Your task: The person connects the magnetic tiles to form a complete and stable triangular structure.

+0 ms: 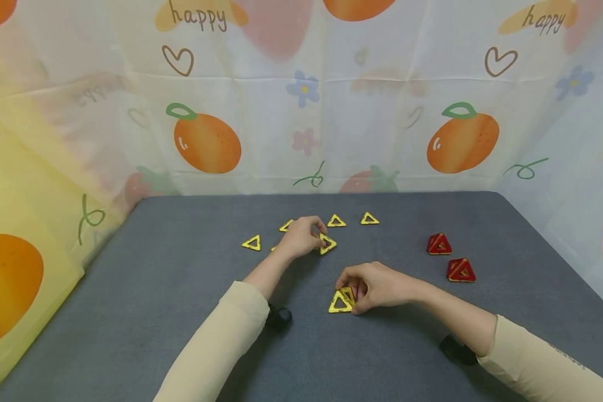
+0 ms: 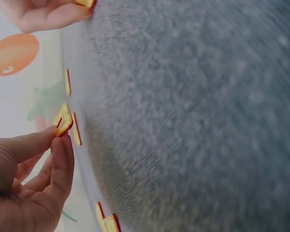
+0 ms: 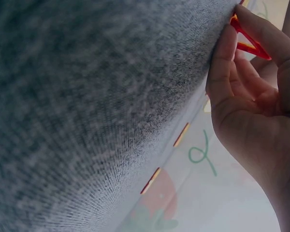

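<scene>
My left hand (image 1: 301,237) pinches a yellow triangular tile (image 1: 331,245) between thumb and fingers, above the grey table. In the left wrist view this tile (image 2: 64,121) is tilted at the fingertips. Nearer to me, my right hand (image 1: 384,286) grips yellow triangular tiles standing on the table. The front tile (image 1: 333,307) faces me, and a second tile (image 1: 349,291) leans beside it, partly covered by the fingers. In the right wrist view a triangular tile with a red edge (image 3: 256,51) shows between thumb and fingers; how the tiles join is hidden.
Several loose yellow triangles lie farther back, among them one at left (image 1: 252,243) and two behind (image 1: 336,221); another is mostly hidden by the left hand. Two red pyramids (image 1: 439,244) stand at right on the grey table (image 1: 181,312). A printed curtain (image 1: 271,134) hangs behind.
</scene>
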### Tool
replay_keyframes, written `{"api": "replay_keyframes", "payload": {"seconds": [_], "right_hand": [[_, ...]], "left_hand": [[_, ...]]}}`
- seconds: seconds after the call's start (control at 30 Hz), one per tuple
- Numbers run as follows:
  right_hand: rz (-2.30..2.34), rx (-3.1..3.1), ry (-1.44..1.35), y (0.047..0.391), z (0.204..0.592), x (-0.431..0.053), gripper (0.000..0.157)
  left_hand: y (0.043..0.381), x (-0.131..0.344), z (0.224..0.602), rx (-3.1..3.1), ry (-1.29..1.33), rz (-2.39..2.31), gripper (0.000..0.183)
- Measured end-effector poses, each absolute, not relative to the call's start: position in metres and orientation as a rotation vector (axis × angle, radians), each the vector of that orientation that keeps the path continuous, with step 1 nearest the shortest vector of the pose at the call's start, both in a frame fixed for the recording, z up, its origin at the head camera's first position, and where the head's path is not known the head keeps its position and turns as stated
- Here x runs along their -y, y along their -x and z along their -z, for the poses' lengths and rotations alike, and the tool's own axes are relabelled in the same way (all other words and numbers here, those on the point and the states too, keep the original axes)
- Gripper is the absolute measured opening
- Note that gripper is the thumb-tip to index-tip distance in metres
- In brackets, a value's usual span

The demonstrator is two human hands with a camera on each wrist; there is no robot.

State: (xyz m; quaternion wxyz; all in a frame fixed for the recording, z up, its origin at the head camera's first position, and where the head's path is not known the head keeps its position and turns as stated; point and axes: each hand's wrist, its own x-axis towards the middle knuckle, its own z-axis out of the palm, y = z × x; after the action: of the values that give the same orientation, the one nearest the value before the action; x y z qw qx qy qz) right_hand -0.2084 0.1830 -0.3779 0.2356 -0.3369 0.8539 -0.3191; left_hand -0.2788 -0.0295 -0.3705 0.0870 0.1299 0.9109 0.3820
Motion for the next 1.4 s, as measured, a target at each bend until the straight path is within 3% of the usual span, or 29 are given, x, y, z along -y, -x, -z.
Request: {"api": "replay_keyframes", "payload": {"seconds": [0.7,1.4], "right_hand": [[0.885,-2.335,0.916,0.207,0.378,-0.184,0.040],[0.879,-2.344,0.931,0.207,0.376,-0.183,0.041]], "left_hand": [[0.237,0.058,0.359,-2.448,-0.707,-1.173,0.018],[0.207,0.053,0.378,-2.359,-0.718,-1.155,0.016]]}}
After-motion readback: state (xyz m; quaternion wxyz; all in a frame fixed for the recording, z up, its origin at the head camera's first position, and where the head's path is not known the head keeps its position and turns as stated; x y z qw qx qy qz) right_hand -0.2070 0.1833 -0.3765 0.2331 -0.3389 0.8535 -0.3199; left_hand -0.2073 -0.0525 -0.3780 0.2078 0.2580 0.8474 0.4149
